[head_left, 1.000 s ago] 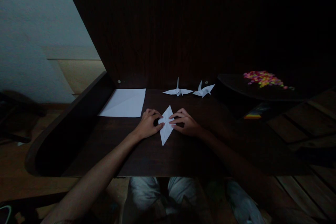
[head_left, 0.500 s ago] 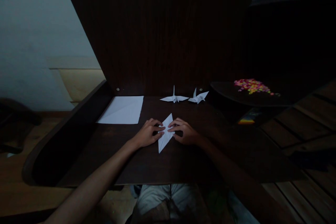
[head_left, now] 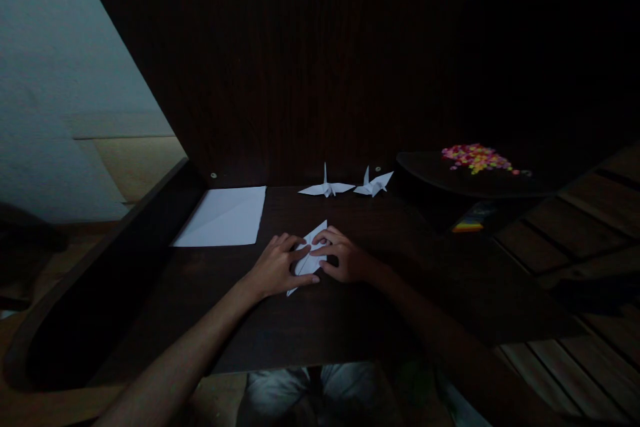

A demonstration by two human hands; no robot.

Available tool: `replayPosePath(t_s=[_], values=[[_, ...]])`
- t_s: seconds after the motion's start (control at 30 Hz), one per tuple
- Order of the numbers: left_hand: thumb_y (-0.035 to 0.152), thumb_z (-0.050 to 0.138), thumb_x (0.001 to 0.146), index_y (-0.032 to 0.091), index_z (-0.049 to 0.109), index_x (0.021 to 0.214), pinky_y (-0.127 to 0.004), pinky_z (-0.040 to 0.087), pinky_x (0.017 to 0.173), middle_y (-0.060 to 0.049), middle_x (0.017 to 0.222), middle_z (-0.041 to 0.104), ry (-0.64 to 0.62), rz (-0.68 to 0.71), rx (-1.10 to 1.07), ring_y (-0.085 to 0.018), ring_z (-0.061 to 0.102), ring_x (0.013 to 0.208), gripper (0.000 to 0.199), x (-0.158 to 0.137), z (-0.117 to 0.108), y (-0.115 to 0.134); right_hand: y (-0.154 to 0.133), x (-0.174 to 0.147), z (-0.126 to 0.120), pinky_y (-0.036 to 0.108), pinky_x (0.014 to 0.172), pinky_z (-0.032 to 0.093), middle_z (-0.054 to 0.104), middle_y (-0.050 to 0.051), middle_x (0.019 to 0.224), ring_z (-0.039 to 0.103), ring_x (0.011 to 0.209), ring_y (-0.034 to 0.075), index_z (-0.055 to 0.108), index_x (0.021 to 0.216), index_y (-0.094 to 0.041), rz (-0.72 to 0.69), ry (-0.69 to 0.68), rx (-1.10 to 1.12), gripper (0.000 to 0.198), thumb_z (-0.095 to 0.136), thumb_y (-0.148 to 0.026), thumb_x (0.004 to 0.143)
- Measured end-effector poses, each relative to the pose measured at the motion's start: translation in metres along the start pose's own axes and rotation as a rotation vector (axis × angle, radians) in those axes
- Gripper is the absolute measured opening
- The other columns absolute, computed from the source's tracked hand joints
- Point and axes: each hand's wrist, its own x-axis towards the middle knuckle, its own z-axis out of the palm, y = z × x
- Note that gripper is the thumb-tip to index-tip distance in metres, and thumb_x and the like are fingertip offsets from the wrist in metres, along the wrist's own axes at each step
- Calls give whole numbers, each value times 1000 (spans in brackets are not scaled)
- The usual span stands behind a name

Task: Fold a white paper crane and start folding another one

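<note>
Nearest me are the knees, under the front edge of the desk. Both forearms slant inward over it, wrists low. The left hand lies palm down, thumb set wide of the index finger, both reaching onto the folded paper. The right hand faces it, fingers curled, index fingertip on the paper's middle, thumb by its right edge; whether it pinches, I can't tell. The paper lies aslant on the desk between them. Beyond, at left, sits a white sheet; then two paper cranes, and colourful bits on the right-hand shelf.
</note>
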Motion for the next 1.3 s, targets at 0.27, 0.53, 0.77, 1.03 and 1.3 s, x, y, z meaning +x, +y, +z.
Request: replayPosePath(t_s=[0.27, 0.53, 0.77, 1.03, 1.3], values=[[42, 62, 87, 19, 65, 119, -44, 45, 90, -11, 118, 64, -18, 24, 34, -28, 55, 103, 40, -1, -7, 1, 0, -3, -7, 42, 86, 51, 65, 11, 103, 58, 99, 24, 70, 102, -18, -2, -13, 36, 33, 62, -7, 72], [45, 55, 91, 19, 62, 123, -44, 47, 91, -13, 121, 63, -15, 101, 72, -28, 56, 105, 41, -3, -5, -1, -2, -3, -8, 43, 88, 49, 69, 9, 103, 63, 97, 24, 72, 96, -20, 12, -51, -64, 21, 74, -28, 76], [40, 52, 93, 18, 61, 122, -43, 48, 90, -13, 121, 64, -18, 97, 80, -27, 57, 102, 38, -2, -6, 1, 2, -7, -2, 38, 82, 51, 72, 9, 101, 65, 93, 23, 70, 100, -20, -75, -45, -248, 20, 66, -32, 85], [41, 53, 93, 19, 57, 129, -44, 48, 93, -12, 124, 64, -4, 108, 60, -27, 57, 106, 42, -1, -4, -2, -5, -1, 4, 36, 71, 44, 71, 9, 84, 62, 79, 21, 69, 92, -17, -152, -4, -412, 20, 55, -32, 93], [30, 50, 95, 19, 62, 123, -44, 51, 89, -12, 120, 67, 51, 103, 100, -26, 61, 102, 33, -1, 1, -5, -9, 4, 8, 37, 72, 42, 73, 8, 85, 62, 79, 20, 70, 88, -18, -122, 21, -417, 19, 53, -24, 94]])
